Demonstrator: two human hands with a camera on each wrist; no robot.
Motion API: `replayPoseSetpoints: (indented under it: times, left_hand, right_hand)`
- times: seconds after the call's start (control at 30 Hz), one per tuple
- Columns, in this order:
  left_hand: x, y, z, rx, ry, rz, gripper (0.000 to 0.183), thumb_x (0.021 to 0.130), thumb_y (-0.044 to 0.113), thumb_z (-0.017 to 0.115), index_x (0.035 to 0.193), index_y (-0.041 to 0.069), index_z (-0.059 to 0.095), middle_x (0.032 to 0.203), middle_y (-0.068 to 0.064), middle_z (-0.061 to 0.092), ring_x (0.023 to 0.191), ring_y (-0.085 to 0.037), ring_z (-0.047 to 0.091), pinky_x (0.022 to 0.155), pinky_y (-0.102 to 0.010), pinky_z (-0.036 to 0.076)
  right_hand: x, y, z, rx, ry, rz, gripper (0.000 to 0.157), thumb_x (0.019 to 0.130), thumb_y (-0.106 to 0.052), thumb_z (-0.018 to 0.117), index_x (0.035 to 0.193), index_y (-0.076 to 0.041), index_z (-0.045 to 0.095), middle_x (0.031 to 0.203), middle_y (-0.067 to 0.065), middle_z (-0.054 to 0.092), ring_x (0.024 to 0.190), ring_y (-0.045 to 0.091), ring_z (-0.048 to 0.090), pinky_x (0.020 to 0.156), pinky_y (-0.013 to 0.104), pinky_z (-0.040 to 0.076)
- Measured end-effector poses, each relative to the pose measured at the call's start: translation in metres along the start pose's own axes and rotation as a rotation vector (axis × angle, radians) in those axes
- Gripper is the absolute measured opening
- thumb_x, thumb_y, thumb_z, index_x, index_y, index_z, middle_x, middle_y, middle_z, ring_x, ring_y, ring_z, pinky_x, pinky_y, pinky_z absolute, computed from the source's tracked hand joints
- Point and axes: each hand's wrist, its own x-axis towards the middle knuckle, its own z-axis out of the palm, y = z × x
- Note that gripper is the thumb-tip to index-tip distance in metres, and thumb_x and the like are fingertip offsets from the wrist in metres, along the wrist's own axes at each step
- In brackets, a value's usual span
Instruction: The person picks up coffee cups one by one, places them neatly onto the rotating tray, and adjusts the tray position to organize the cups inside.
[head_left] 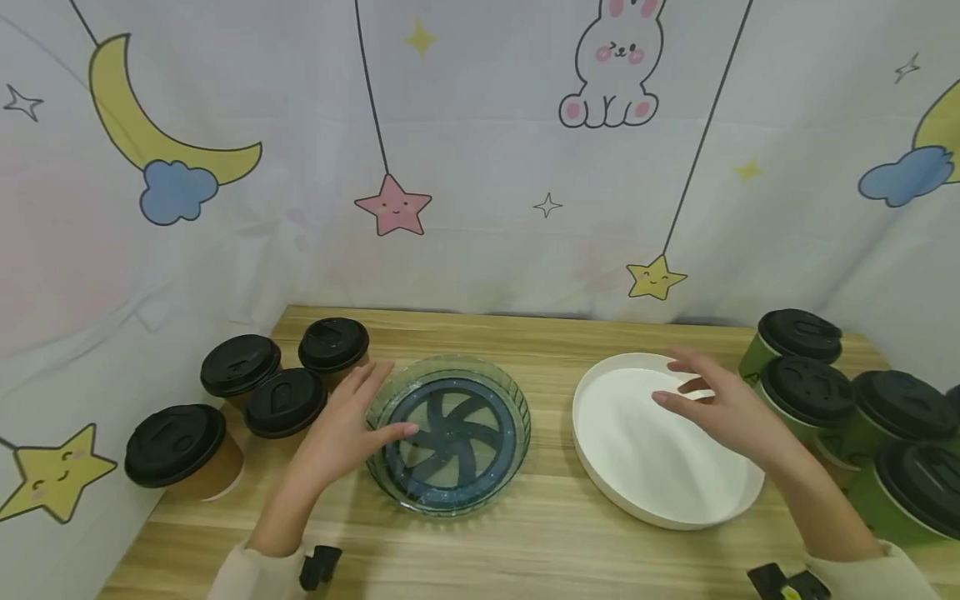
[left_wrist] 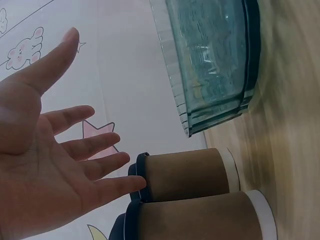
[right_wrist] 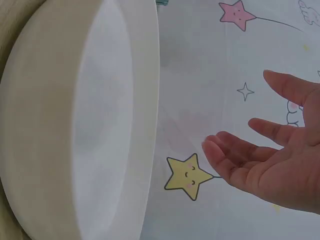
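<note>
My left hand [head_left: 341, 429] hovers at the left side of a clear glass bowl [head_left: 522, 408], fingers spread and nothing held. The bowl has a fluted rim and a dark blue pinwheel pattern at its base; in the left wrist view its blue-green wall [left_wrist: 210, 60] stands beyond my thumb. Above the right part of a round white tray [head_left: 652, 442] is my right hand [head_left: 723, 412], its fingers loosely bent and holding nothing. In the right wrist view the tray's raised rim [right_wrist: 145, 115] lies apart from my fingertips.
Several brown paper cups [head_left: 213, 467] with black lids stand at the left, close to my left hand. At the right are several green cups [head_left: 866, 500] with black lids, beside my right forearm. A printed cloth [head_left: 487, 142] hangs behind the wooden table [head_left: 555, 550].
</note>
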Motion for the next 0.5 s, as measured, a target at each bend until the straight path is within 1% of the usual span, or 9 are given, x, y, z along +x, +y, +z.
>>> replayPoseSetpoints:
  times: [0.2,0.37,0.5]
  left_hand:
    - [-0.003,-0.002,0.002,-0.016,0.008,0.013,0.082,0.077,0.032,0.073,0.141,0.004,0.032,0.143,-0.028,0.023,0.129,-0.047,0.020,0.092,-0.064,0.028]
    - [-0.007,-0.002,0.000,-0.030,0.010,0.001,0.080,0.077,0.033,0.073,0.141,0.005,0.033,0.142,-0.028,0.024,0.127,-0.047,0.024,0.092,-0.063,0.030]
    - [-0.010,-0.004,-0.002,-0.051,0.009,-0.018,0.080,0.077,0.035,0.072,0.141,0.006,0.033,0.143,-0.026,0.024,0.126,-0.047,0.025,0.092,-0.063,0.029]
  right_hand:
    - [0.004,-0.001,0.018,0.100,-0.006,-0.022,0.063,0.089,-0.029,0.060,0.139,-0.003,0.033,0.126,0.023,0.048,0.103,0.032,0.054,0.077,0.039,0.048]
    - [0.007,-0.003,0.033,0.213,-0.035,-0.021,0.058,0.089,-0.024,0.060,0.138,-0.004,0.036,0.125,0.022,0.050,0.102,0.029,0.056,0.080,0.037,0.048]
    - [0.011,-0.005,0.044,0.303,-0.054,-0.017,0.056,0.089,-0.022,0.060,0.136,-0.002,0.037,0.124,0.024,0.050,0.100,0.031,0.057,0.079,0.035,0.050]
